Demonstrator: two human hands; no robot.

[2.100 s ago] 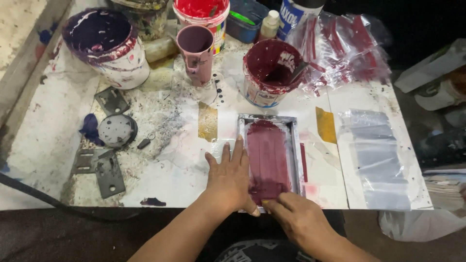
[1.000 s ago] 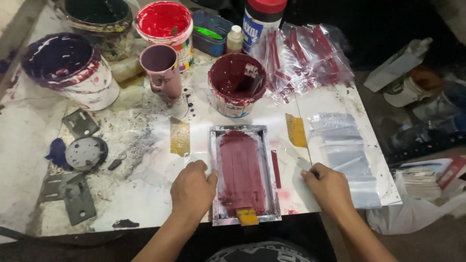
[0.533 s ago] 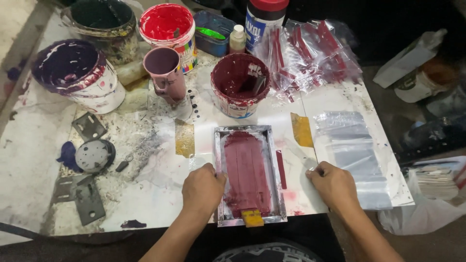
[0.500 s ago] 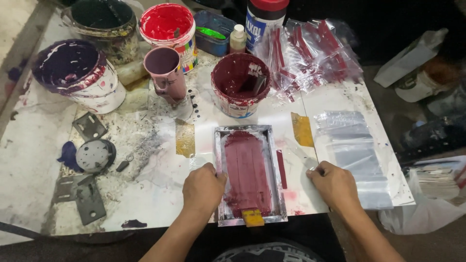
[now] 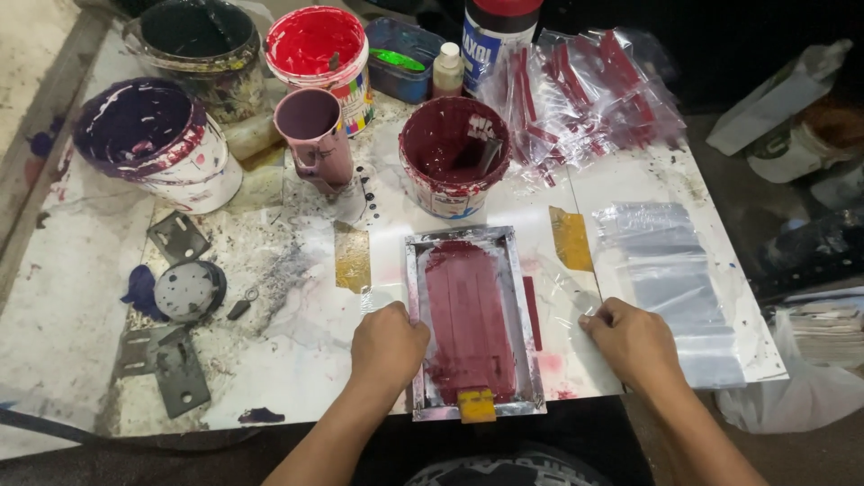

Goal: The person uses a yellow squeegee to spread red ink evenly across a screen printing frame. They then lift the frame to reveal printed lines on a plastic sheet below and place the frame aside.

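Observation:
A small metal-framed printing screen (image 5: 413, 270), smeared with maroon ink, lies flat on the white table (image 5: 81, 315) in front of me. A yellow-handled squeegee (image 5: 475, 405) rests at its near end. My left hand (image 5: 387, 346) is curled over the frame's left edge near the front corner. To the right of the frame, my right hand (image 5: 634, 342) has its fingers pinched on the edge of a clear plastic bag (image 5: 562, 292) that lies partly under the screen.
Behind the screen stand a maroon ink bucket (image 5: 454, 153), a pink cup (image 5: 310, 135), and red (image 5: 319, 49), dark green (image 5: 202, 40) and purple (image 5: 153, 144) buckets. Printed bags (image 5: 585, 90) are piled back right, clear bags (image 5: 675, 279) stacked right. Metal hinges (image 5: 175, 238) and a round disc (image 5: 184, 290) lie left.
My right hand left the near end of the screen and moved out to its right side. My left hand went from lying flat beside the screen to curling on its left edge.

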